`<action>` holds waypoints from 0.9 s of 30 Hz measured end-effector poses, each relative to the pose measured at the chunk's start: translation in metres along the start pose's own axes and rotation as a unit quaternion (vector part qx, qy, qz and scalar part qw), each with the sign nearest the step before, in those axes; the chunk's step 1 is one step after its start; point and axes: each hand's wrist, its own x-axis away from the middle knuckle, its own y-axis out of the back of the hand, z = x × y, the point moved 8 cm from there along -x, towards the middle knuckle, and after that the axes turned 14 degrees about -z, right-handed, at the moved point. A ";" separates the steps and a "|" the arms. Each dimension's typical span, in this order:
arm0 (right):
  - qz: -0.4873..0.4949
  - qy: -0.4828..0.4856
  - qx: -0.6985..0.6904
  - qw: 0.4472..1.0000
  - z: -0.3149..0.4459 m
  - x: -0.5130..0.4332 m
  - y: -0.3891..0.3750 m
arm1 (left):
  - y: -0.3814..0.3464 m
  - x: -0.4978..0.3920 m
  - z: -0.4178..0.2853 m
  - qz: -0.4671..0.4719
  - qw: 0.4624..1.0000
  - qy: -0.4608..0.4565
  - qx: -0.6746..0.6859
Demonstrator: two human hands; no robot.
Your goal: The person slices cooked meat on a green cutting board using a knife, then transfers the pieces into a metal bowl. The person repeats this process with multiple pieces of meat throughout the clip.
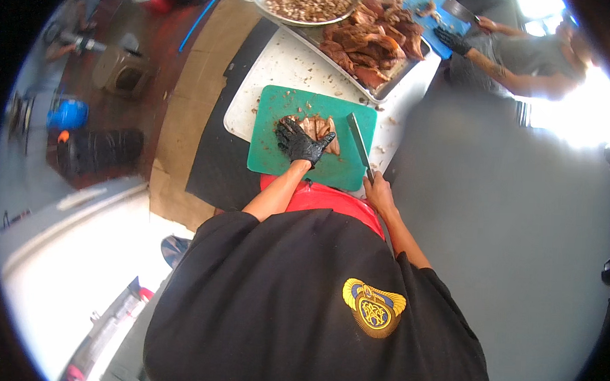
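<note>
My left hand (302, 142), in a black glove, lies with spread fingers on sliced cooked meat (332, 140) on a green cutting board (270, 161). Bare, my right hand (379, 192) grips the handle of a long knife (359, 142), whose blade lies over the board's right part, to the right of the meat and apart from it. Beyond the board, a metal tray (382, 98) holds large pieces of browned meat (372, 45). A metal colander or bowl (312, 23) of chopped meat (305, 1) stands at the tray's left end.
The board rests on a white table (242, 111) strewn with crumbs. At the upper right, a co-worker's gloved hand (452, 42) rests by a blue cutting board (437, 30), while the other hand (488, 25) holds a cleaver (458, 9). Brown cardboard (186, 108) lies left of the table.
</note>
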 end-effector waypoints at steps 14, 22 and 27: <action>0.113 0.099 0.080 0.985 -0.037 -0.074 0.023 | -0.022 0.009 -0.018 -0.053 0.991 0.046 -0.117; 0.136 0.154 0.093 0.974 -0.024 -0.101 0.033 | -0.014 0.017 -0.026 0.021 0.996 -0.070 -0.059; 0.136 0.203 0.040 0.969 -0.028 -0.110 0.023 | -0.002 0.024 -0.028 -0.003 0.992 -0.123 -0.031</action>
